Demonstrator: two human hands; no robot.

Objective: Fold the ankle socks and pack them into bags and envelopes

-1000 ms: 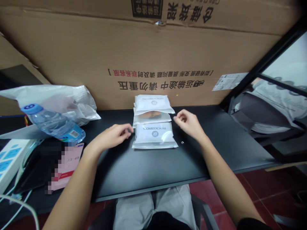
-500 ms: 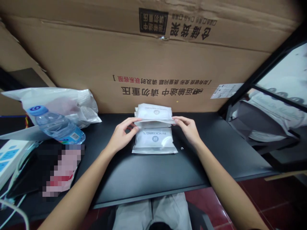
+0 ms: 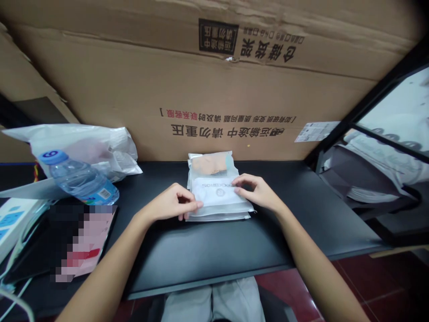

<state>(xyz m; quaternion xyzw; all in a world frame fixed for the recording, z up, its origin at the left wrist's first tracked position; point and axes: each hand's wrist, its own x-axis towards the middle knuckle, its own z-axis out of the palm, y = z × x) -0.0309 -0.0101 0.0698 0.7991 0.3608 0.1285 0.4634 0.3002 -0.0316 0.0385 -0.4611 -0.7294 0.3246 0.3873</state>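
A white, translucent zip bag printed ROCKBROS lies nearest me on a small pile of similar bags. My left hand pinches its left edge between thumb and fingers. At its upper right side, the curled thumb and fingers of my right hand grip the bag's edge. Just behind it shows another frosted bag with an orange-tan patch and a pale blue corner. Lower bags in the pile show only as layered edges at the front.
On the left of the black table stand a tilted water bottle, a white plastic bag, a power strip and cables. A large cardboard box walls off the back. A black frame rises at right.
The printed bag that both hands held at the back of the pile has come toward me onto the front bag. The orange-tan bag behind is now exposed.
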